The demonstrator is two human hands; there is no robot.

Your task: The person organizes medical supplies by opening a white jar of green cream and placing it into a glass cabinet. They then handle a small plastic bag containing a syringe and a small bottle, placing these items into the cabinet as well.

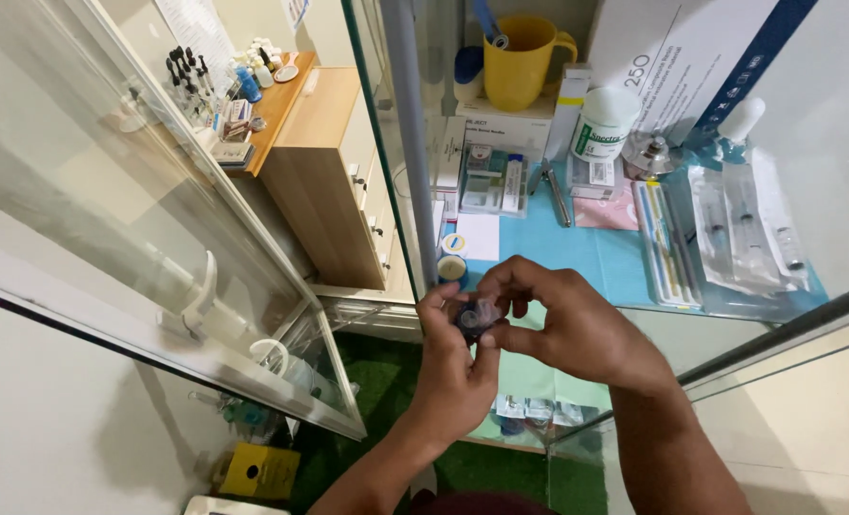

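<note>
Both my hands meet in front of an open glass cabinet, holding one small dark, roundish object between them. My left hand pinches it from below and the left with thumb and fingers. My right hand curls over it from the right, fingertips on its top edge. The object is mostly hidden by my fingers, so I cannot tell what it is. A small roll with a blue label lies on the shelf just beyond my hands.
The glass shelf with a blue liner carries a yellow mug, a white jar, boxes, packaged syringes and metal instruments. The open glass door swings out at left. A wooden cabinet stands behind; a yellow box sits on the floor.
</note>
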